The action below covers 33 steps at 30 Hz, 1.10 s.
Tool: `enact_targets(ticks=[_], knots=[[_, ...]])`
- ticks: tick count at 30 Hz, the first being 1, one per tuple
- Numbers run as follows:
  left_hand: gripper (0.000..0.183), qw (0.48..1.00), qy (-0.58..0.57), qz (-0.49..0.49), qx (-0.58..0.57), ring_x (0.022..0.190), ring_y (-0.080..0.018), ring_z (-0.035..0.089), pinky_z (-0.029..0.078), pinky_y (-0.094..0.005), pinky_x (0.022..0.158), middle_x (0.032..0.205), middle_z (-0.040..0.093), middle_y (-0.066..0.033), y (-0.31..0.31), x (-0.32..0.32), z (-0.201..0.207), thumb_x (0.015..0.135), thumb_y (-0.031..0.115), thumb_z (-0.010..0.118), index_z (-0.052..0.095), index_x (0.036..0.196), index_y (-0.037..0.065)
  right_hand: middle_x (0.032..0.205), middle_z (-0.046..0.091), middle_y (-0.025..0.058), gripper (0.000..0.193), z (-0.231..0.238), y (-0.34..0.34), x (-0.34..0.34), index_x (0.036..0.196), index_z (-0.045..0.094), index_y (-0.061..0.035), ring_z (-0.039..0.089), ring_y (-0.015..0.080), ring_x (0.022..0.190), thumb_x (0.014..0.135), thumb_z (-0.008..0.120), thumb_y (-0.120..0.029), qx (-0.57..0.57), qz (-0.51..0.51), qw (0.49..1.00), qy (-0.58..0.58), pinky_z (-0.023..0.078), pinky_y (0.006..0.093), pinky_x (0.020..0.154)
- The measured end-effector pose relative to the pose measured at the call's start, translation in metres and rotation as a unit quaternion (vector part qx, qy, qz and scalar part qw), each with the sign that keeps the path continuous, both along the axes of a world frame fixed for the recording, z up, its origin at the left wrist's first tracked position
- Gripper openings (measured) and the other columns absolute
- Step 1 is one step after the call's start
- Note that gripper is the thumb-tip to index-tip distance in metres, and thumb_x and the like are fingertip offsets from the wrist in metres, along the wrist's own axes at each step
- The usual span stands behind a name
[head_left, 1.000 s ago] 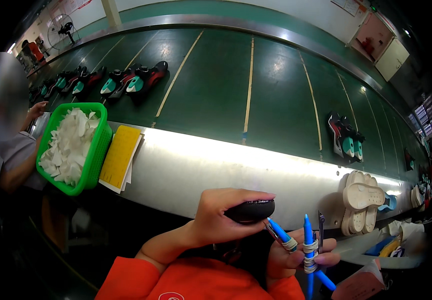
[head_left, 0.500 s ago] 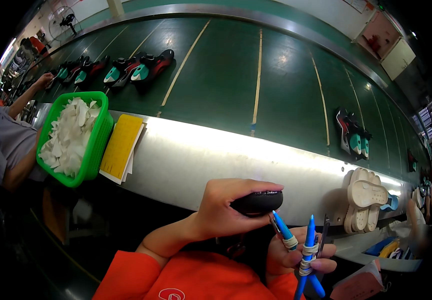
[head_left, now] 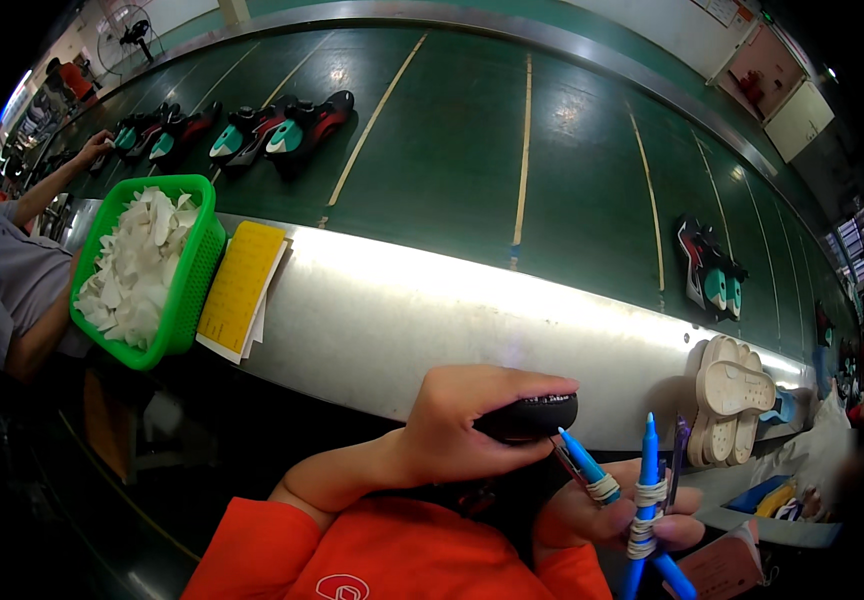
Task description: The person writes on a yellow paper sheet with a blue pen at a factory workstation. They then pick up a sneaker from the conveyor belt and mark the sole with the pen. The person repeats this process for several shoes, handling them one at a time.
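My left hand is closed round a black shoe, only whose rounded end shows, with small pale marks along its top edge. The rest of it is hidden by the hand and shadow. In my right hand are blue marker pens, wound with pale rubber bands and crossed at the lower end. One pen's tip points up at the shoe's lower edge, touching or very close; I cannot tell which. A thin dark purple pen sticks up beside them.
A steel ledge borders a green conveyor belt carrying black, red and teal shoes. At left are a green basket of white scraps, a yellow booklet and a co-worker's arm. Beige soles sit at right.
Both my hands have shifted a little to the right. The shoe has turned slightly, so more of its marked top edge shows. The pens have moved right with my right hand.
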<state>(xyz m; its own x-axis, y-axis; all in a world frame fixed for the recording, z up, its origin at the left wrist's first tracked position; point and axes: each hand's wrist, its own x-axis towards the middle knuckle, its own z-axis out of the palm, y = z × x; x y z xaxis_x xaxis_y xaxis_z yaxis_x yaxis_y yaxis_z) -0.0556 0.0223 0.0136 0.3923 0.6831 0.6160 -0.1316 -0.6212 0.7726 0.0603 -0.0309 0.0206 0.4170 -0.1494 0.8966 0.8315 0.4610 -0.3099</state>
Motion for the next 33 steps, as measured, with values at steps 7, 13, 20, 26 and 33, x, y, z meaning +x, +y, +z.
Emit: enact_targets(ticks=[7,13,20,26,33], knots=[[0.046,0.997,-0.015,0.044,0.065,0.08,-0.0243,0.066,0.051,-0.0266,0.069,0.093,0.066,-0.0127,-0.005,0.007,-0.004,0.058,0.002,0.075,0.063,0.102,0.002,0.065,0.027,0.0027,0.029,0.009,-0.019,0.004,0.076,0.029,-0.0093,0.03,0.0118,0.049,0.078,0.051,-0.028,-0.179,-0.023,0.979,0.091,0.026,0.0243,0.048],[0.046,0.994,-0.03,0.061,0.086,0.081,-0.0251,0.066,0.052,-0.0276,0.069,0.094,0.065,-0.0129,-0.007,0.012,-0.007,0.057,0.003,0.076,0.063,0.101,0.002,0.094,0.034,0.0137,0.015,-0.004,-0.06,0.04,0.104,0.042,-0.0158,0.042,0.0284,0.089,0.089,0.041,-0.013,-0.36,-0.136,0.905,-0.181,0.04,0.0419,0.075],[0.044,0.995,-0.025,0.057,0.075,0.08,-0.0249,0.066,0.052,-0.0271,0.068,0.093,0.065,-0.0138,-0.005,0.01,-0.007,0.058,0.003,0.076,0.063,0.1,0.002,0.081,0.034,0.0094,0.017,-0.001,-0.056,0.038,0.094,0.038,-0.0099,0.042,0.0232,0.078,0.084,0.048,-0.018,-0.362,0.08,0.927,-0.064,0.039,0.0363,0.069],[0.039,0.992,-0.009,0.09,0.091,0.076,-0.0234,0.066,0.052,-0.0258,0.066,0.087,0.066,-0.0137,-0.004,0.007,-0.006,0.061,0.004,0.076,0.064,0.098,0.002,0.071,0.032,0.0032,0.041,0.008,-0.034,0.021,0.076,0.03,-0.0057,0.037,0.0122,0.059,0.077,0.057,-0.036,-0.238,-0.08,0.966,0.058,0.029,0.0236,0.052],[0.036,0.993,-0.031,0.114,-0.008,0.08,-0.0154,0.064,0.051,-0.0258,0.072,0.089,0.066,-0.0106,0.016,-0.002,-0.013,0.064,0.003,0.076,0.061,0.096,0.001,0.065,0.034,0.0018,0.055,-0.026,-0.022,0.053,0.082,0.034,-0.0067,0.034,0.0076,0.051,0.077,0.057,-0.056,-0.239,0.308,0.895,0.219,0.026,0.02,0.044]])
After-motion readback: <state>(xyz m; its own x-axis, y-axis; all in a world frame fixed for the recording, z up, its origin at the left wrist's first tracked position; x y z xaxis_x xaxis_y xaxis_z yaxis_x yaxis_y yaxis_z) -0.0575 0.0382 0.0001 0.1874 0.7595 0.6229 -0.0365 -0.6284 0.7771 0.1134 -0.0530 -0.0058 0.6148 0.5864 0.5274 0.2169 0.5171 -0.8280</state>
